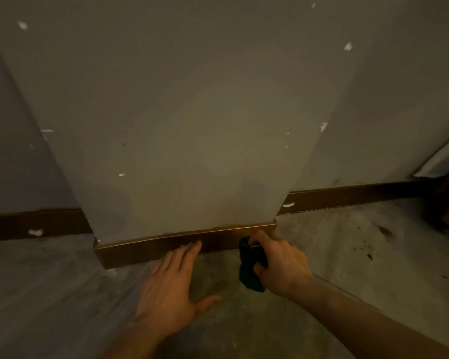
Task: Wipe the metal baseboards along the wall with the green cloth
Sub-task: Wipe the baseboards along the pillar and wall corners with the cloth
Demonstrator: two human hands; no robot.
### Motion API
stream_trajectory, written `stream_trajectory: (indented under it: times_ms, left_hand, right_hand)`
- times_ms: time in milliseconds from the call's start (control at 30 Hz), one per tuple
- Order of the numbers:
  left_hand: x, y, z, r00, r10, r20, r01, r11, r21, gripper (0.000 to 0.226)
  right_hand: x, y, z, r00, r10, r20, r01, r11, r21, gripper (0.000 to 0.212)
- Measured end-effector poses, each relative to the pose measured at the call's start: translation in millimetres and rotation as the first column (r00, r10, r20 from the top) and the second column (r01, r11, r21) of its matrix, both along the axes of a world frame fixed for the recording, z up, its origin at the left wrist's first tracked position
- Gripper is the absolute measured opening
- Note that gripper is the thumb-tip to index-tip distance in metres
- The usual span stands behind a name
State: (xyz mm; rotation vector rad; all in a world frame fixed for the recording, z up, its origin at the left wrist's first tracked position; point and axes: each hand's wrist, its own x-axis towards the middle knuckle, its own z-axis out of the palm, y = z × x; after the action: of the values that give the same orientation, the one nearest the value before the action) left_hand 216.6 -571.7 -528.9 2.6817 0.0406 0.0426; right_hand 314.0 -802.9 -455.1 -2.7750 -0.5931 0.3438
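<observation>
Right hand [280,263] keeps a closed grip on the dark green cloth [250,265], bunched just beside the right end of the near baseboard [166,246]. Left hand [171,288] lies flat on the floor [49,294], fingers apart, fingertips [196,245] touching the baseboard. Behind stands a projecting wall [179,125]; further baseboards [353,195] run far left and right. Dark specks [385,231] mark the floor at right.

A pale grey plaster wall pillar [182,130], flecked with white chips, juts forward; below it spreads a dusty grey concrete floor [49,294], dark-stained to its right.
</observation>
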Motion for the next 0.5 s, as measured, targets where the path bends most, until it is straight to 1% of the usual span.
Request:
stream_trajectory:
  times_ms: [100,233,300,367,433,500]
  left_hand:
    - [15.8,-10.0,27.6,0.995,-0.099,0.022,0.098,0.995,0.003,0.12]
    - [24.4,-19.9,58.9,0.979,-0.199,0.032,0.197,0.979,0.058,0.123]
    - [25.0,-22.7,71.3,0.971,-0.237,0.031,0.234,0.969,0.079,0.112]
    - [24.7,-21.8,78.8,0.967,-0.249,0.045,0.245,0.966,0.08,0.092]
    - [24.1,-21.5,85.9,0.967,-0.248,0.054,0.244,0.967,0.07,0.075]
    - [25.0,-23.7,93.0,0.967,-0.246,0.072,0.238,0.966,0.098,0.064]
  right_hand:
    - [-12.6,8.0,9.9,1.0,0.015,-0.009,-0.014,0.992,0.128,0.048]
    - [-24.0,13.9,23.5,0.998,0.034,-0.052,-0.016,0.953,0.302,0.042]
    - [-28.6,13.9,30.9,0.994,0.049,-0.095,-0.009,0.924,0.383,0.039]
    - [-31.7,12.6,36.8,0.99,0.063,-0.127,-0.001,0.899,0.438,0.036]
    - [-34.5,11.2,43.4,0.989,0.067,-0.133,0.003,0.883,0.468,0.035]
    - [-36.0,10.6,49.8,0.992,0.066,-0.11,-0.008,0.888,0.459,0.037]
